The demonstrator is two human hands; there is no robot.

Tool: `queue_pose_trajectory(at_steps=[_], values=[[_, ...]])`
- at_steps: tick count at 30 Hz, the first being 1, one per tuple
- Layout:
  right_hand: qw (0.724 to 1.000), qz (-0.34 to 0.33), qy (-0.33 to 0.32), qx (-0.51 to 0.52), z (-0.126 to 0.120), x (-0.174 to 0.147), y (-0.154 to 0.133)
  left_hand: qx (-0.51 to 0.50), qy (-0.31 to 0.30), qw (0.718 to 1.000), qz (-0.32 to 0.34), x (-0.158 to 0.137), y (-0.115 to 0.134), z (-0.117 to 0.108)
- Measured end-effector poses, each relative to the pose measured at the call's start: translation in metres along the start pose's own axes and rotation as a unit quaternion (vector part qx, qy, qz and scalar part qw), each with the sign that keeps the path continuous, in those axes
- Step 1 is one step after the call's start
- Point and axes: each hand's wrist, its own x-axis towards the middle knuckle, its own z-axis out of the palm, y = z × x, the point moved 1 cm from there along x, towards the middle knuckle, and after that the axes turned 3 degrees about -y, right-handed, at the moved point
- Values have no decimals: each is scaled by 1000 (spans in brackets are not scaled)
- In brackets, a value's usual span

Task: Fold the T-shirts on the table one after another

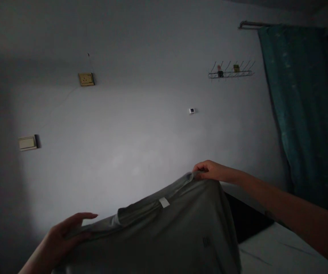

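A grey-green T-shirt [164, 239] hangs spread between my two hands, its neckline at the top. A white label [164, 202] shows at the collar, and a small dark mark [206, 241] sits on the chest. My left hand [66, 234] holds one shoulder, thumb in front of the cloth and the index finger stretched out above it. Higher up, my right hand [209, 170] pinches the other shoulder close to the collar. The lower part of the shirt runs out of view.
Behind is a pale wall with a socket [86, 79], a switch [27, 143], a small white device [191, 111] and a wire hook rack [231, 74]. A teal curtain [309, 114] hangs at the right. Below my right arm lies a white marbled surface [278, 251].
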Motion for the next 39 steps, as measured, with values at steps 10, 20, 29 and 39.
queue_pose_trajectory(at_steps=[10, 20, 29, 39], values=[[988, -59, 115, -83, 7, 22, -5, -170, -41, 984, -16, 21, 22, 8], [984, -66, 163, -41, 22, 27, 24, -261, -196, 939, -107, 7, 24, 39], [987, -49, 141, -56, 37, 18, 34, -76, -189, 976, -76, -1, 14, 38], [995, -31, 65, -76, 39, 7, 37, 85, -114, 989, 29, -3, -7, 33]])
